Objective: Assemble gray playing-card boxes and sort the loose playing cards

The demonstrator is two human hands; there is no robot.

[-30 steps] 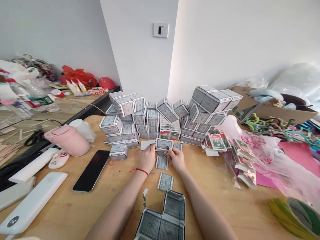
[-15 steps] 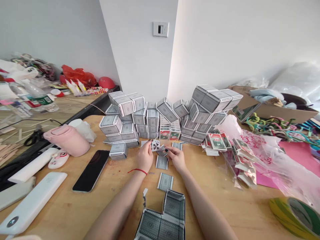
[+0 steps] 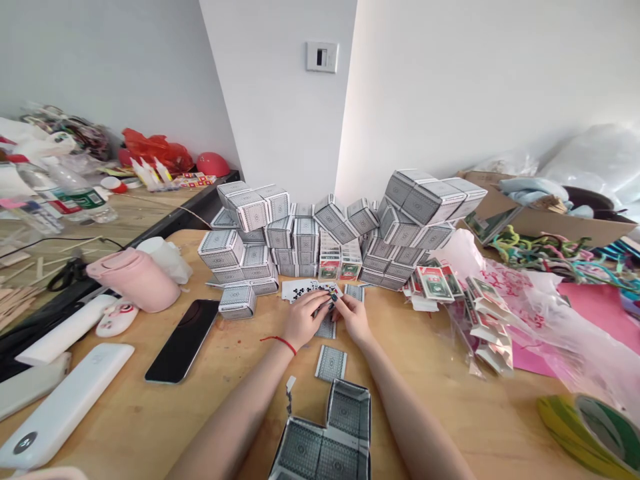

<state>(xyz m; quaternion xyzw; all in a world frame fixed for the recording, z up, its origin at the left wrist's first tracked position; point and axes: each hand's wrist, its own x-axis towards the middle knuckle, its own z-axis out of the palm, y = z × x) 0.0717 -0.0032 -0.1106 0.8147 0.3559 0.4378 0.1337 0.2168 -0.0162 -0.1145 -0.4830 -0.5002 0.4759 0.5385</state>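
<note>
My left hand (image 3: 306, 317) and my right hand (image 3: 354, 319) meet over the middle of the table. Their fingertips are pinched together on a playing card, mostly hidden by the fingers. Just beyond them lie face-up playing cards (image 3: 296, 288) with black pips. One face-down card (image 3: 327, 329) shows partly beneath the hands, a second card (image 3: 331, 364) lies nearer me, and another card (image 3: 355, 292) sits past my right fingers. Close to my body stands a block of joined card boxes (image 3: 345, 437) with grey patterned sides.
Behind the hands rises a wall of card cubes (image 3: 305, 235), with taller stacks (image 3: 420, 200) at right. Left are a phone (image 3: 183, 341), a white power bank (image 3: 70, 407) and a pink pouch (image 3: 134, 279). Right are card packs (image 3: 436, 283), plastic film and yellow-green tape (image 3: 583, 433).
My left hand has moved right, off the face-up cards, and its fingers now meet those of my right hand at the card. The stacks stay still.
</note>
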